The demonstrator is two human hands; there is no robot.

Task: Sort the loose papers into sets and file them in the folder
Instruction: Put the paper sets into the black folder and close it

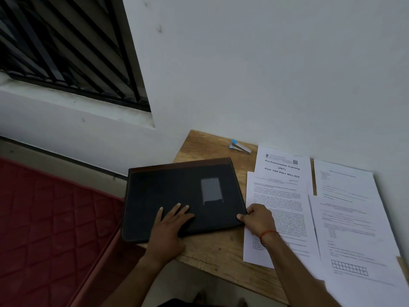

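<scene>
1. On the far sheet (283, 173) we read the heading "Pre Examination Training (PET)".
2. Under it, on the same sheet, we read "Post: CRP POs/ MTs-XIV".
3. On the other sheets (349, 220) the print is too small and blurred for us to read.

Right hand (256, 220) grips folder (177, 191) corner on table (221, 251). Papers (345, 218) lie right of the grip; stapler (240, 148) behind it; left hand (170, 224) left, on the folder.
</scene>
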